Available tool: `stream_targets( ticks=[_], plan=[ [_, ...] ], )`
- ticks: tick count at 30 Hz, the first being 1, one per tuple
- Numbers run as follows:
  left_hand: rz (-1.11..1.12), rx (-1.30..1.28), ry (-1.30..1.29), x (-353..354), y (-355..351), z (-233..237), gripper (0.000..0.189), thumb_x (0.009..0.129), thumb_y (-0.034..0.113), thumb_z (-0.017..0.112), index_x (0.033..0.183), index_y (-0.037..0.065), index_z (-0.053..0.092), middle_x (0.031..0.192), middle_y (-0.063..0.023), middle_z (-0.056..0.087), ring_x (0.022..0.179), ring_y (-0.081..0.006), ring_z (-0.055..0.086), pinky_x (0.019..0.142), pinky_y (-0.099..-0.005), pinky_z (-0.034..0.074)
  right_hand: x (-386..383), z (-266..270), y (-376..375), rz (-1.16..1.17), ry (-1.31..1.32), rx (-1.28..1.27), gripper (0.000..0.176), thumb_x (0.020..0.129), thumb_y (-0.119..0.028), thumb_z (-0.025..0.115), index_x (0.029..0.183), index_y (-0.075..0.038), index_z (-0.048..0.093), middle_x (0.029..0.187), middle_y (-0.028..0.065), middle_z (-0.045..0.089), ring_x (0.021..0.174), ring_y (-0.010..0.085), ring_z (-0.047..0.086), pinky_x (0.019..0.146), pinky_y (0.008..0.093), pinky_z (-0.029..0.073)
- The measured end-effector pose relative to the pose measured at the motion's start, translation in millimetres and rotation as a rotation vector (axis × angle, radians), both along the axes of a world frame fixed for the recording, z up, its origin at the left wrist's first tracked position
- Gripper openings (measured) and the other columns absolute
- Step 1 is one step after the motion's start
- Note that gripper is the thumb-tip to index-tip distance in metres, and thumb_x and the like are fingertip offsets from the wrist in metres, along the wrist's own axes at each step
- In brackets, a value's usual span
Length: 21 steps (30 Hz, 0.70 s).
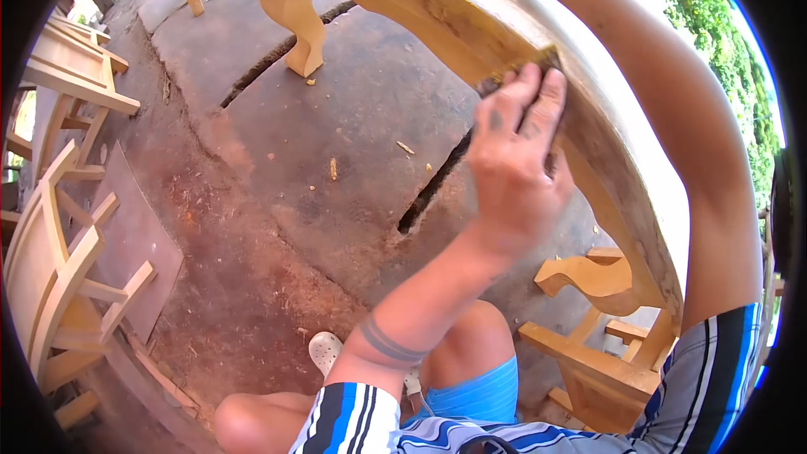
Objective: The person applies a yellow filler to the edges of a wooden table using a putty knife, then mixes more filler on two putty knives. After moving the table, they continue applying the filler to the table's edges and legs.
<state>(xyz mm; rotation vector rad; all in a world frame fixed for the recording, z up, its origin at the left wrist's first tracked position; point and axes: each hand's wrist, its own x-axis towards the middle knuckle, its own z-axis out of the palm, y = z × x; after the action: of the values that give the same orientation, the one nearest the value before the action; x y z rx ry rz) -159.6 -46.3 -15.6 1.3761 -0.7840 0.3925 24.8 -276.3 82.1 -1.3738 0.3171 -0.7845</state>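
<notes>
My left hand [517,155] is closed on a small pad [546,59] with dark and yellowish-brown edges. It presses this pad against the side edge of a curved wooden tabletop [454,21]; the fingers point up and away from me, and most of the pad is hidden under them. My right forearm [647,67] stretches over the pale, brightly lit top of the same piece, its hand cut off by the upper frame edge. Brown streaks mark the wood near the pad. A curved leg [294,17] holds the piece up at its far end.
Unfinished wooden chairs [63,261] stand or lie at the left, beside a thin flat board [139,240]. More wooden frame parts [597,361] are close at my right. The cracked concrete floor [328,134] has wood shavings and dark slots. My knees are below the work.
</notes>
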Motion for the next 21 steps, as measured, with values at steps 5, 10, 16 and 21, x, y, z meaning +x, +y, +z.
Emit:
stream_targets(
  ticks=[5,10,16,21],
  plan=[
    [-0.394,-0.123,0.020,-59.6,9.3,-18.0,0.062,0.065,-0.014,0.048,0.124,0.000,0.057,0.116,-0.0191,0.058,0.104,-0.0359,0.059,0.091,-0.0384,0.047,-144.7,13.5,-59.6,0.033,0.194,-0.055,0.023,0.096,-0.023,0.051,0.111,-0.007,0.059,0.100,0.0021,0.061,0.087,0.0114,0.058,0.076,0.0267,0.050],
    [-0.094,-0.050,0.123,41.4,41.3,-10.8,0.058,0.069,-0.017,0.039,0.124,-0.006,0.054,0.120,-0.0183,0.058,0.111,-0.0279,0.057,0.097,-0.0331,0.044,-174.4,-6.3,-3.7,-0.253,0.298,-0.004,0.027,0.095,-0.025,0.055,0.116,-0.008,0.060,0.105,-0.0005,0.058,0.092,0.0099,0.054,0.083,0.0266,0.049],
    [0.184,-0.054,-0.041,32.0,-21.8,-26.1,0.059,0.068,-0.014,0.048,0.126,-0.005,0.053,0.118,-0.0188,0.054,0.111,-0.0365,0.053,0.095,-0.0392,0.045,-171.2,-2.9,-2.7,-0.316,0.267,-0.036,0.035,0.095,-0.026,0.054,0.126,-0.010,0.055,0.113,-0.0011,0.057,0.102,0.0112,0.053,0.088,0.0282,0.047],
    [-0.046,-0.052,-0.200,-39.0,-23.9,-60.9,0.061,0.067,-0.014,0.050,0.127,-0.002,0.054,0.121,-0.0184,0.054,0.115,-0.0352,0.052,0.094,-0.0452,0.046,-180.9,-9.0,-33.2,-0.204,0.274,-0.071,0.035,0.096,-0.023,0.052,0.128,-0.008,0.053,0.110,0.0016,0.060,0.096,0.0152,0.059,0.083,0.0255,0.049]
  ],
)
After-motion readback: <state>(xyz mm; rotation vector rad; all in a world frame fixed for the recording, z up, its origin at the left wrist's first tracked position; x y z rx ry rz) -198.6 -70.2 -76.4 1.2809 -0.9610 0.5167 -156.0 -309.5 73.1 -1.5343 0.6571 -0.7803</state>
